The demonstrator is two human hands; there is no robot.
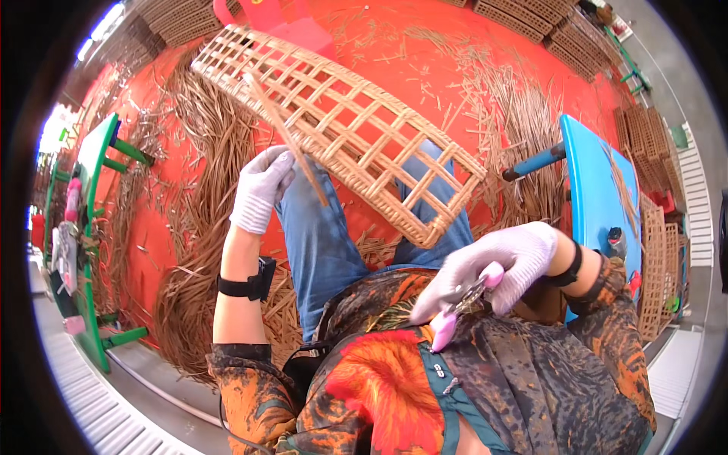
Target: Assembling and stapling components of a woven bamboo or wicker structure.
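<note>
A long, open-lattice woven basket frame (428, 227) slants across my knees, its near corner close to my lap and its far end up to the left. My left hand (264, 186), in a whitish glove, is closed on a thin flat strip of dried leaf or straw (271, 110) beside the frame's left edge. The strip lies across that edge in this view; whether it is woven in, I cannot tell. My gloved right hand (500, 262) grips a pink-handled metal hand tool (445, 330) near my lap, apart from the frame. Fingers partly hide the tool, so its exact kind is unclear.
Heaps of dried strips (208, 129) lie on the red floor (371, 38) to the left, with more (523, 144) to the right. A blue table (599, 182) stands at my right, a green-framed table (95, 174) at my left. A red plastic chair (284, 26) is ahead; woven baskets (644, 136) are stacked around.
</note>
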